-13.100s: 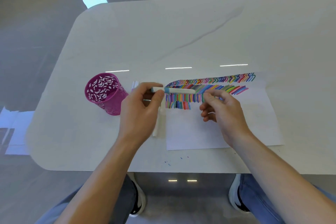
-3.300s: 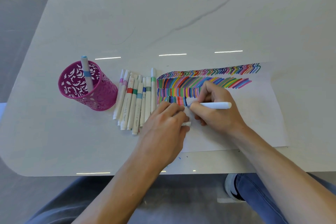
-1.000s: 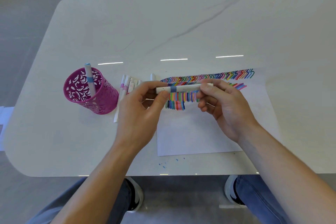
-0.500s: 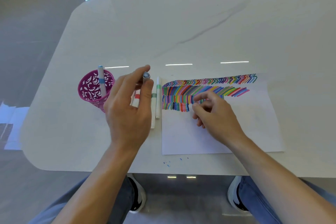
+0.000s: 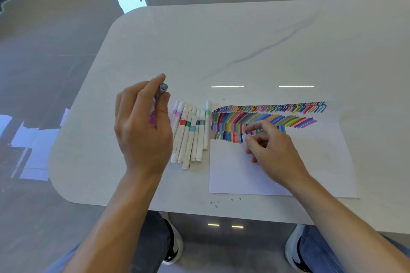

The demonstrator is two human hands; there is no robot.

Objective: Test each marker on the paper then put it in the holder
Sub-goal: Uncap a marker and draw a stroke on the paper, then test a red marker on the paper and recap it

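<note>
Big white counter (image 5: 244, 40), with the paper (image 5: 321, 162) on its right side, the top part packed with colour strokes. Left hand (image 5: 142, 131) is raised over the left of the counter, thumb and fingers pinching one marker (image 5: 163, 87) roughly upright, grey end poking out on top. Right hand (image 5: 273, 150) hovers over the strokes, fingers loosely curled, nothing in it that I can see. A row of loose markers (image 5: 190, 137) lies between the left hand and the paper. The holder (image 5: 153, 118) is just a magenta sliver behind that hand. My guess: the marker's light, stiff, smooth plastic, so a mid-barrel pinch is plenty.
</note>
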